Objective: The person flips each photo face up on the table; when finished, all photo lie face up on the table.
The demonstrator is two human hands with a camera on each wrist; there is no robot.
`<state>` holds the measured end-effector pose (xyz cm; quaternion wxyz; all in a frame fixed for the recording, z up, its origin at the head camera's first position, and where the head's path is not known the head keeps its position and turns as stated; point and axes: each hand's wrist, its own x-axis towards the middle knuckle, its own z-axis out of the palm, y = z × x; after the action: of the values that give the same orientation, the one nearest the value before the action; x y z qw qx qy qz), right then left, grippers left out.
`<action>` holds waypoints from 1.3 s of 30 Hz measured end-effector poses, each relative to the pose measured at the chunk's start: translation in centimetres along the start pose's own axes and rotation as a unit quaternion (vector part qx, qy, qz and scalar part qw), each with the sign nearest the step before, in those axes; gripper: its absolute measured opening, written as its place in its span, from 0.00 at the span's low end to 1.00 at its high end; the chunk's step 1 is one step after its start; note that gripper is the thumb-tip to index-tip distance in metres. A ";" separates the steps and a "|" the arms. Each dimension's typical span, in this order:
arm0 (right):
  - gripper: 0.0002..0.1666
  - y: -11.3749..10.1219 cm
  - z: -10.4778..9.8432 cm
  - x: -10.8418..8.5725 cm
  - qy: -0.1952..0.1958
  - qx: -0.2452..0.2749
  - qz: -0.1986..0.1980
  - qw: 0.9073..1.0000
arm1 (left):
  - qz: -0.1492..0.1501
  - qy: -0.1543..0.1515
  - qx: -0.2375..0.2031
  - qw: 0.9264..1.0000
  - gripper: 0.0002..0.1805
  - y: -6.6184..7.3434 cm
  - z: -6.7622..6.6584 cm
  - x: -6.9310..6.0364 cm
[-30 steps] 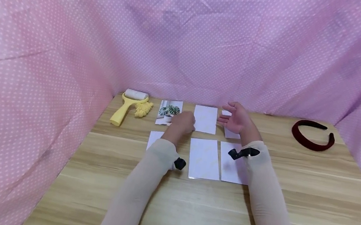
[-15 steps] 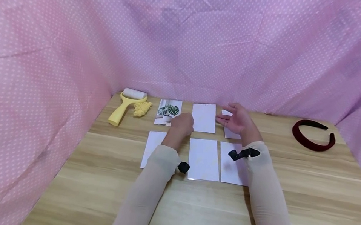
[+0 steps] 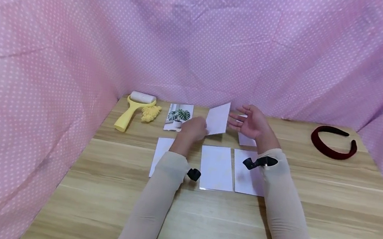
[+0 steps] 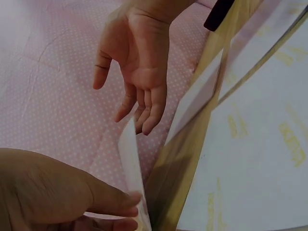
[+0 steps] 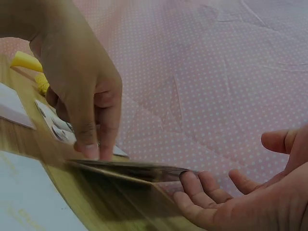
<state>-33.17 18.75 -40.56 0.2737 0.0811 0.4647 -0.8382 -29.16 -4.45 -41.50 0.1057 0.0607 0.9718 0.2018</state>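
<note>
My left hand pinches the left edge of a white-backed card between thumb and fingers. Tilted up off the wooden table, the card has its right side raised, as the right wrist view of the card also shows. Beside that raised edge is my right hand, palm inward and fingers loosely extended; in the right wrist view its fingertips meet the card's edge. A card picturing a potted monstera lies face up left of my left hand. Behind my right hand, another white card is partly hidden.
Nearer me lies a row of white cards: left, middle and right. A yellow-handled lint roller and a yellow fuzzy item sit back left. A dark red headband lies right. Pink dotted cloth hangs behind.
The middle card of the back row has gone from lying nearly flat to tilted up, its right edge rising in my left hand. My right hand has stayed almost in place.
</note>
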 end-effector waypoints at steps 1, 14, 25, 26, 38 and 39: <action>0.25 0.0 0.2 0.0 0.001 0.010 -0.002 1.000 | 0.000 0.003 -0.009 1.000 0.14 0.1 -0.1 0.0; 0.37 0.7 2.7 0.1 -0.021 0.028 -0.045 0.998 | 0.003 0.061 -0.100 0.993 0.31 1.8 -0.4 -0.3; 0.20 2.2 3.1 0.7 -0.035 0.003 -0.047 0.998 | 0.000 0.070 -0.217 0.974 0.20 1.2 -2.0 -1.0; 0.20 2.4 3.0 0.7 -0.033 -0.003 -0.043 0.999 | -0.004 0.069 -0.224 0.972 0.20 1.0 -2.0 -1.0; 0.37 3.3 2.7 1.3 -0.027 -0.078 -0.012 0.997 | -0.049 0.101 -0.202 0.973 0.15 -1.5 -3.1 -1.0; 0.37 3.2 2.7 1.4 -0.025 -0.085 -0.013 0.996 | -0.057 0.097 -0.194 0.975 0.15 -1.7 -3.1 -0.8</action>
<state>-32.32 14.62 -41.95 0.2798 0.0309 0.5280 -0.8012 -29.20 -7.31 -39.22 0.0316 -0.0359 0.9218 0.3848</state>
